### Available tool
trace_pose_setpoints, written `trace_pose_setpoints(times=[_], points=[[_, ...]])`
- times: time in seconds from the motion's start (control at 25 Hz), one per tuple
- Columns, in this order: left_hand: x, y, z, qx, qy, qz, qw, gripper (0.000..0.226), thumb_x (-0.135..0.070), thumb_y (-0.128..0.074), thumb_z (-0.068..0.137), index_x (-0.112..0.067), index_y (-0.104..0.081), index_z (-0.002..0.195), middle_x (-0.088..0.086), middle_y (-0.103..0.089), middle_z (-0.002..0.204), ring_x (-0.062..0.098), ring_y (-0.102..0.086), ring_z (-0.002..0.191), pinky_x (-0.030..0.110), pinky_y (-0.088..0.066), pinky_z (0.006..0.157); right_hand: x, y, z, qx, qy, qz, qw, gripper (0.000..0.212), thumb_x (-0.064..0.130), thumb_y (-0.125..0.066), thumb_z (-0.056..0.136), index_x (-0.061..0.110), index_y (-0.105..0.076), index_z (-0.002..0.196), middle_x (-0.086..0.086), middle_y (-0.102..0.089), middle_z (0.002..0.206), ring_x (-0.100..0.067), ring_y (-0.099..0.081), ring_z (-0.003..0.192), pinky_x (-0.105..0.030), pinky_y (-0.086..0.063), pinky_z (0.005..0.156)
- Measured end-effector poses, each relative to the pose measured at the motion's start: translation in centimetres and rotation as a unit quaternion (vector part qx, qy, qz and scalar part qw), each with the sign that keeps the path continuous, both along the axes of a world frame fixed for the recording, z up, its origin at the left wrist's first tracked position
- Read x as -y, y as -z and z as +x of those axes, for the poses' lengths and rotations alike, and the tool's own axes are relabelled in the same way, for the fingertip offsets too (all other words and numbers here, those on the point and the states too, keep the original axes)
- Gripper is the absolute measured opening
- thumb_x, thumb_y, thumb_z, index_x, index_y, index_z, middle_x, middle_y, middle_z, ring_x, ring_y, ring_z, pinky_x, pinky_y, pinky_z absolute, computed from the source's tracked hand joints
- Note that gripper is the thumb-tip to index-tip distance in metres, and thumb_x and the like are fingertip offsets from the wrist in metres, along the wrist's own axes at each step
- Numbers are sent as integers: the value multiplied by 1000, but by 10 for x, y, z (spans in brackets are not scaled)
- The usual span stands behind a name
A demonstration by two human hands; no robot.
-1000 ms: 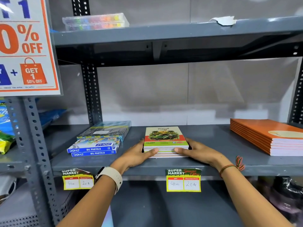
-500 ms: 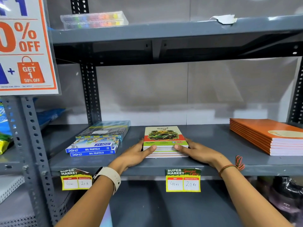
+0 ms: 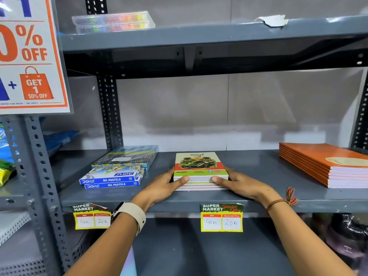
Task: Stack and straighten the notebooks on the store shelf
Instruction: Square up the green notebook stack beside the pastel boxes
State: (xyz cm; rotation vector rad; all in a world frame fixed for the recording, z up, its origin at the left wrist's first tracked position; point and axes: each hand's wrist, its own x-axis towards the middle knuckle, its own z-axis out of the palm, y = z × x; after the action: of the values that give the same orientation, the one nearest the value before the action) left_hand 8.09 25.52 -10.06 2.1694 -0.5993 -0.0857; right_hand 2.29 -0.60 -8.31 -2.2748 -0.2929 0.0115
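Grey shelf [image 3: 258, 172], both hands squeezing notebook stack [image 3: 200, 172] sides

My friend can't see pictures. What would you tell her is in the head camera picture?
Two hands, the left hand and the right hand, press the sides of a small stack of notebooks with a green car on top, on a grey shelf. Oil pastel boxes lie to the left, an orange notebook pile to the right.

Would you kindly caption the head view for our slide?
Both hands, left hand and right hand, square a car-cover notebook stack on a grey shelf.
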Motion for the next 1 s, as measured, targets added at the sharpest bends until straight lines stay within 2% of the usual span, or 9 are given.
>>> trace_pose_setpoints(times=[0.2, 0.44, 0.68, 0.84, 1.0], points=[[1, -3, -4, 20, -14, 21, 999, 63, -70, -51, 81, -44, -44, 138, -20, -60, 133, 9, -54, 126, 37, -38, 112, 0, 1, 0, 3, -2, -14, 1000, 52, 58, -51, 89, 45, -35, 137, 18, -54, 137, -9, -51, 125, -32, -36, 111], [1, -4, -6, 16, -19, 31, 999, 81, -84, -49, 64, -44, -46, 135, -19, -61, 131, 9, -56, 123, 40, -40, 111, 0, -1, -1, 6, -10, -24, 1000, 56, 54, -51, 91, 39, -33, 142, 18, -52, 137, -9, -50, 126, -31, -36, 110], [1, -9, -14, 21, -11, 44, 999, 82, -70, -69, 58, -42, -49, 132, -18, -63, 128, 8, -59, 118, 37, -44, 107, 0, 0, -2, 6, -13, -32, 999, 63, 54, -60, 86, 43, -32, 141, 20, -54, 137, -7, -52, 124, -30, -37, 108], [3, -8, -13, 40, -41, 71, 996, 84, -78, -63, 56, -45, -48, 131, -19, -63, 129, 10, -59, 119, 39, -46, 105, -1, 0, -1, 13, -8, -39, 999, 60, 52, -59, 88, 39, -33, 141, 18, -54, 136, -9, -52, 123, -27, -38, 105], [4, -8, -12, 49, -54, 89, 993, 88, -86, -58, 52, -46, -48, 130, -18, -63, 130, 13, -59, 120, 40, -47, 103, 0, 1, 0, 10, -6, -50, 999, 69, 51, -64, 85, 40, -29, 144, 17, -53, 138, -8, -52, 122, -26, -38, 105]])
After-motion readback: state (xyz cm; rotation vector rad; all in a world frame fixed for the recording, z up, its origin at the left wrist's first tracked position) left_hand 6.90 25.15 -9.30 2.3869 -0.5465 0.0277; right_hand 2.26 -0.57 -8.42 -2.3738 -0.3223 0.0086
